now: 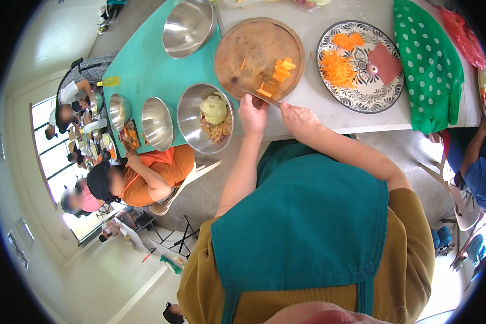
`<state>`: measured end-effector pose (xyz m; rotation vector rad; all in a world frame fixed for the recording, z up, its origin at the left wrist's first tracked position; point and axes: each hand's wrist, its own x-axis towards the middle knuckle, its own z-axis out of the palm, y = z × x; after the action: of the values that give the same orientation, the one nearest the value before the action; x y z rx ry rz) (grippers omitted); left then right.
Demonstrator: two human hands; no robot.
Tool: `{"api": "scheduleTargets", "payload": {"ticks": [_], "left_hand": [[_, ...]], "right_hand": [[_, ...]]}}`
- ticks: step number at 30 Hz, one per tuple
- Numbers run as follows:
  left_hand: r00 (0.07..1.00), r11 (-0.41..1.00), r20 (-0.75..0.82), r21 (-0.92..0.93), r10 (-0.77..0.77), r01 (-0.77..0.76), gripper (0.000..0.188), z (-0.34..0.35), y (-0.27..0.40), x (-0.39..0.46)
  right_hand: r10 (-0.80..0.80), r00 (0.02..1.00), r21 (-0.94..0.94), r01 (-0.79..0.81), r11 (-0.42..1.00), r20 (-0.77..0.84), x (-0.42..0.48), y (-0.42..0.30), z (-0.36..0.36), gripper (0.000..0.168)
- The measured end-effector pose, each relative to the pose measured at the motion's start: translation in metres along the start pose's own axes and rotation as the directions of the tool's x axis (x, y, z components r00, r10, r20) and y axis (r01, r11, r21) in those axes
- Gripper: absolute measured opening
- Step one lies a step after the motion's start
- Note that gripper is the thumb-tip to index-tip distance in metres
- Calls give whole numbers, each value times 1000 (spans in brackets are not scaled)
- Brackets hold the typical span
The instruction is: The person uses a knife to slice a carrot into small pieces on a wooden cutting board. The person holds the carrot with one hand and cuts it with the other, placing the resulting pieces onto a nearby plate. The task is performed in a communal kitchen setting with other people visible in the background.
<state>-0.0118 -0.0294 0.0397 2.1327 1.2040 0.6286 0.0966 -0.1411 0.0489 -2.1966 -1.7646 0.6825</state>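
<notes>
In the head view, my right hand (300, 121) grips the handle of a kitchen knife (263, 97). Its blade points left across the near edge of a round wooden cutting board (253, 48). My left hand (252, 116) is at that same edge, close to the blade, with its fingers curled; whether they pinch anything is hidden. Just beyond the blade lie a few orange carrot strips (264, 92). Farther right on the board is a loose pile of cut carrot pieces (283, 69). One thin carrot sliver (243, 63) rests near the middle.
A patterned plate (360, 99) holds grated carrot, carrot slices and pink meat slices. Left of the board stand metal bowls, one (190, 133) containing lettuce. A green dotted plastic bag (427, 69) lies right. A person in orange (154, 174) works at left; others are farther off.
</notes>
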Motion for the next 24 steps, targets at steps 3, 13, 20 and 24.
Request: {"api": "scheduleTargets", "payload": {"ticks": [3,13,20,24], "left_hand": [[1000,1000,-6,-13,10,-10,25,1,0,0],[998,998,-13,-8,59,-59,24,2,2,2],[1000,1000,-10,-6,7,-7,23,4,1,1],[1000,1000,-1,8,9,-9,22,3,1,1]], "right_hand": [[-14,1000,-11,13,1000,-2,0,1,-1,13],[-4,1000,22,4,1000,-8,0,2,2,15],[-9,1000,128,7,992,15,3,4,2,12],[-22,997,87,15,996,75,6,4,-3,15]]}}
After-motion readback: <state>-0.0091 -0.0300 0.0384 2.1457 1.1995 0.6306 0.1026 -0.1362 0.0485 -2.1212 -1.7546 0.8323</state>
